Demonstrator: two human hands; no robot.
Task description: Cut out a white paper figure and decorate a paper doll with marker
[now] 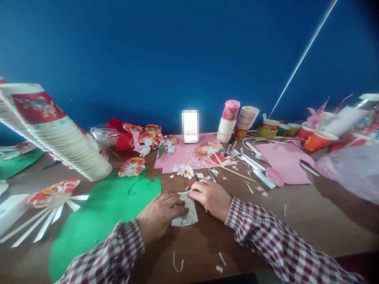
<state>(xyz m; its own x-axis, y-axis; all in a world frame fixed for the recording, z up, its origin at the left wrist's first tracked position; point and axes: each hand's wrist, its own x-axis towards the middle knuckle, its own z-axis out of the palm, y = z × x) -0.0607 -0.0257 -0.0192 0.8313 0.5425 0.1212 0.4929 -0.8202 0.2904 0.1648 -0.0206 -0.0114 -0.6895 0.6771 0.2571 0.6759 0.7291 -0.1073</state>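
A small white piece of paper (192,217) with pencil-like lines drawn on it lies on the brown table in front of me. My left hand (161,213) rests on its left side, palm down, the fingers lying over the paper. From the right, my right hand (211,197) is closed around a dark pen (196,176); its fingertips touch the paper's upper right edge. Part of the pen is hidden by the fingers. Just beyond the hands are white paper scraps (183,170) and a pair of scissors-like or pen-like metal points (211,175), which I cannot make out.
A green sheet (109,213) lies at left, with a tall leaning stack of paper cups (68,134) behind it. Pink sheets (174,163), cut-out paper figures (145,148), a bright phone-like screen (190,126) and more cup stacks (227,122) stand towards the blue wall.
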